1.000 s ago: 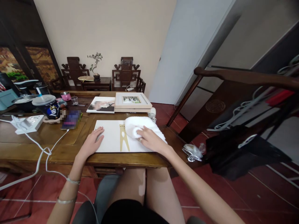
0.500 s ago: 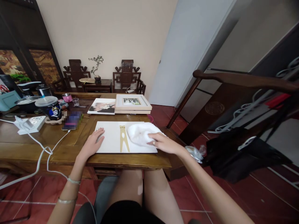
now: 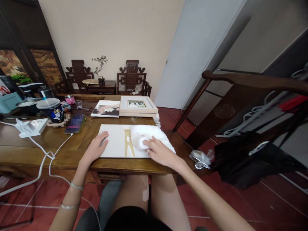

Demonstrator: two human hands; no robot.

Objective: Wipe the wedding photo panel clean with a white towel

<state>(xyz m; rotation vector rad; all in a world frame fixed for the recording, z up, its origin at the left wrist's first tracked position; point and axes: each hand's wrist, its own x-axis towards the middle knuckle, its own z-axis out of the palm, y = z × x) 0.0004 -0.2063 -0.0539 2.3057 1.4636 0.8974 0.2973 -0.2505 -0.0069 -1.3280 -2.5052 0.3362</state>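
Note:
A white board [image 3: 113,146] lies flat near the table's front edge. On its left side rests my left hand [image 3: 99,145], fingers spread, holding nothing. A flat gold figure with a cat-like head and two long legs [image 3: 127,144] is on the middle of the board. Right of it, a white cloth [image 3: 154,131] covers the board's right part and hangs past its edge. My right hand [image 3: 160,150] pinches a bunched part of this cloth and presses it on the board, close to the gold figure.
Framed pictures [image 3: 139,112] and a photo board [image 3: 106,109] lie behind the white board. To the left are a phone [image 3: 75,124] on a cable, a lidded cup [image 3: 54,110] and a power strip [image 3: 31,127]. A wooden chair [image 3: 223,110] stands at right.
My right hand has moved left with the bunched cloth, nearer the gold figure. The cloth's spread has shifted. My left hand stays in place on the board.

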